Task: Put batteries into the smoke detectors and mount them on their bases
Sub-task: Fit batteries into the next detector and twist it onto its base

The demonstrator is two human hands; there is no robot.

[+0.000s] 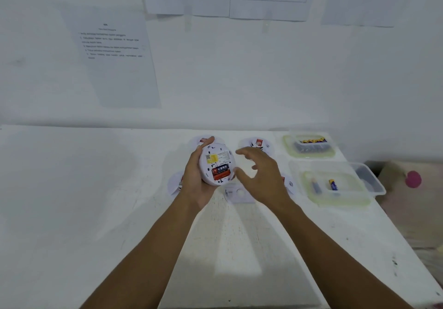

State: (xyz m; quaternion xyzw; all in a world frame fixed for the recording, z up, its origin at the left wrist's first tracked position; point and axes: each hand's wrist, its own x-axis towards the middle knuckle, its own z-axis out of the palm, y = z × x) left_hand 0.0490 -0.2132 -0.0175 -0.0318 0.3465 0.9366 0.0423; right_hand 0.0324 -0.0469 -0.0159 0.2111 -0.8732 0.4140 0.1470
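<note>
One smoke detector (217, 164) underside-up in left hand (195, 181), fingers curled round rim; red battery (221, 172) seated. Right hand (261, 176) at its 3 o'clock, fingers spread, empty. Battery step looks done; next, likely white plate (237, 192) at 5 o'clock on worktop (96, 188): align, press on.

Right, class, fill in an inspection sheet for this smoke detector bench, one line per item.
Surface: white table, scuffed.
Job's things: smoke detector underside up, red battery fitted; other detectors and a base on the table; far tub and near tub hold batteries.
Clutter: pink object beyond the table's right edge.
Grips: left hand holds the detector; right hand open beside it, holding nothing.
Cables: nothing seen.
Surroundings: printed sheets on a white wall.
</note>
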